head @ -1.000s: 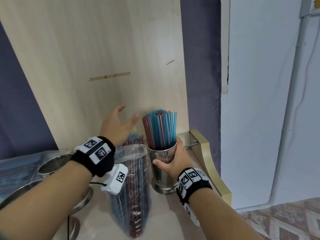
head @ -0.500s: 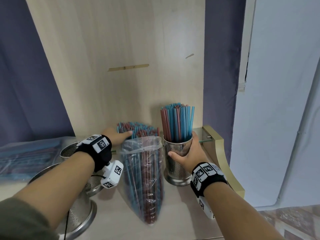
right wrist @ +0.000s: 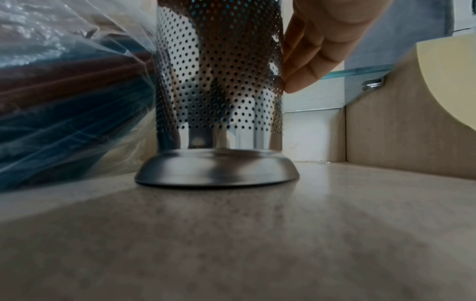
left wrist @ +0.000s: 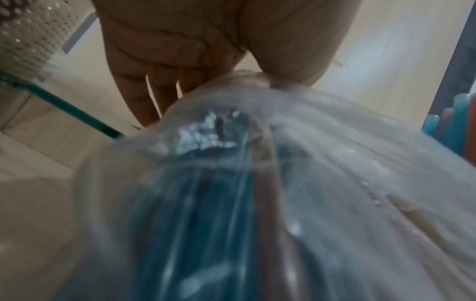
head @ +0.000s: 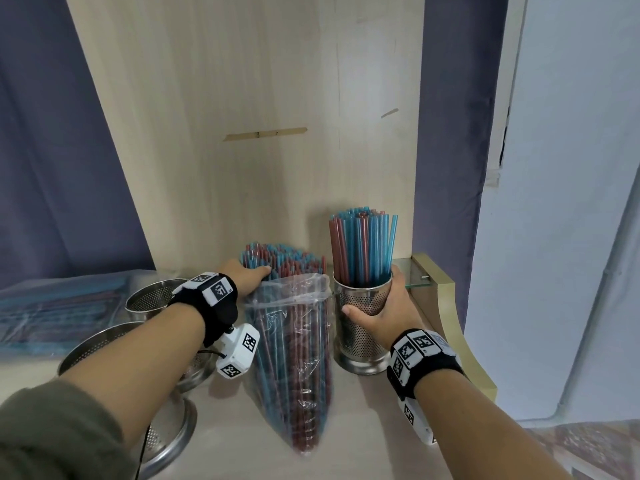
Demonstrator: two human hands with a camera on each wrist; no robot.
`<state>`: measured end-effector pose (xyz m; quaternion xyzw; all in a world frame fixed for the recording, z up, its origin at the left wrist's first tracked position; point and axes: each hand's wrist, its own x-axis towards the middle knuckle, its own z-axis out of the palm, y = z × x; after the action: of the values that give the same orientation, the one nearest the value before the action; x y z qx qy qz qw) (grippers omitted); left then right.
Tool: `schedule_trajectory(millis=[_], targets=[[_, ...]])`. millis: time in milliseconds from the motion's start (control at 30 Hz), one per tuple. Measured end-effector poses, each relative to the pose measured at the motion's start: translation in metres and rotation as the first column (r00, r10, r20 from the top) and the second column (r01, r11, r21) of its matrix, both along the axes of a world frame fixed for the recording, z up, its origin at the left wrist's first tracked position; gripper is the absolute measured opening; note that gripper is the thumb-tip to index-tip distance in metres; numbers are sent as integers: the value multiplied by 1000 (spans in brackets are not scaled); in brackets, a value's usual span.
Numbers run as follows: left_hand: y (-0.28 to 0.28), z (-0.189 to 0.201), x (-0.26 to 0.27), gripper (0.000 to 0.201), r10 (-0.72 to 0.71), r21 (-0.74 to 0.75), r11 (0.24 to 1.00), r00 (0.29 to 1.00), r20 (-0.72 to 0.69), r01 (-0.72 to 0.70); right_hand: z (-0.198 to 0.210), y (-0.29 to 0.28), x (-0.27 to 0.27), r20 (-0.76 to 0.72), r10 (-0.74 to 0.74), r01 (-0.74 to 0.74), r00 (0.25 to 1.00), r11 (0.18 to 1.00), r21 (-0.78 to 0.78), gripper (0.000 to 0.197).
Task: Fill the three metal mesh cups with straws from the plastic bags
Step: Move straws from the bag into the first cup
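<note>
Left hand [head: 242,278] dropped from mid-air onto blue-and-red straw ends poking from clear plastic bag [head: 294,358] on desk, fingers curled round them. Right hand [head: 384,313] wraps filled perforated steel cup [head: 363,327]. Straws light, slippery — grip bundle w/ firm squeeze near tops.

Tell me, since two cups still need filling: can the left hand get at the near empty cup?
Probably yes. The empty cup sits right under the left forearm, its rim uncovered; the left hand would only have to leave the bagged straws.

Left hand [head: 247,277]: fingertips hidden behind bagged straws [head: 294,358]. Nearest empty mesh cup [head: 104,344]: largely hidden under forearm. Left wrist view: bag blurred.
</note>
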<state>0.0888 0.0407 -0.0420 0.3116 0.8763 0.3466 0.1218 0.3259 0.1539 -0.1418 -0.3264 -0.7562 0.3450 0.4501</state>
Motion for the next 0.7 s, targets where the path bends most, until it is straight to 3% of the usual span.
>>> schedule_trajectory(millis=[200, 400, 567, 700], targets=[[2, -2, -7, 42, -12, 58, 998, 997, -74, 17, -1, 1, -1, 15, -1, 1, 1000, 1000, -1, 108], [7, 23, -8, 43, -23, 195, 980, 991, -135, 49, -2, 2, 0, 17, -6, 6, 1000, 1000, 6, 106], [8, 48, -11, 36, -18, 371, 925, 986, -164, 79, -2, 1, -1, 6, -5, 5, 1000, 1000, 14, 104], [7, 65, -12, 32, -78, 529, 837, 988, -136, 140, -2, 2, -1, 12, -12, 11, 1000, 1000, 12, 106]])
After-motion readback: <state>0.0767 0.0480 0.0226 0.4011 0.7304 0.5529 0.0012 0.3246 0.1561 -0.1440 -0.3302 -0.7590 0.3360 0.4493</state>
